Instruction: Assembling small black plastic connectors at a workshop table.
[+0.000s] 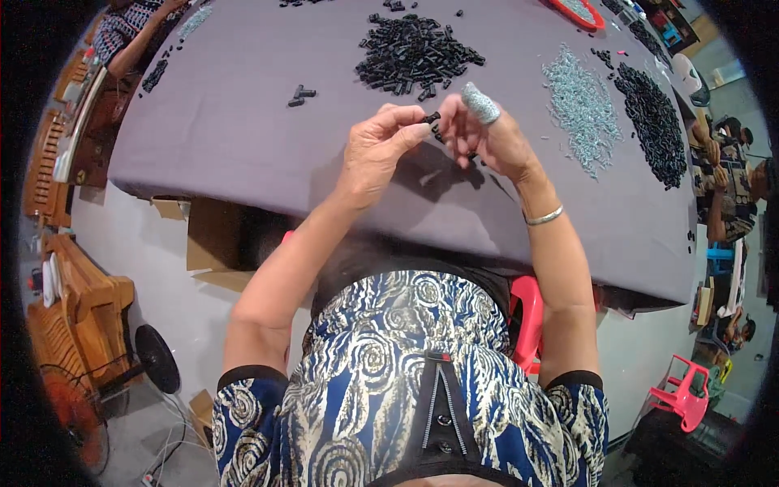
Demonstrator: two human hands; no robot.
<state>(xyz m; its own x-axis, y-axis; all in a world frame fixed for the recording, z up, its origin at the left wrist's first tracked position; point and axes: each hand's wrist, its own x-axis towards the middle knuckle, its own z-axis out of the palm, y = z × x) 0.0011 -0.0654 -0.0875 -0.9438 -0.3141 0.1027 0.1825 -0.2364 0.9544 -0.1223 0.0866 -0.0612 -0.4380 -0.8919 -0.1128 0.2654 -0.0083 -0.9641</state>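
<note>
My left hand is closed in a pinch, with a small black cylindrical piece between thumb and fingertips. Just right of it, my right hand has its fingers curled and slightly blurred; dark bits show by them, but what they hold I cannot make out. A silver-grey wrapping covers one digit of that hand, and a bracelet circles the wrist. Both hands hover over the near part of the grey-covered table. Beyond them lies a heap of black cylindrical pieces. A few similar pieces lie apart to the left.
Right of my hands spread silvery small parts, beside another black heap. A red tray stands far right. Another person's arm reaches in at far left. An open cardboard box sits under the table's near edge; a fan stands lower left.
</note>
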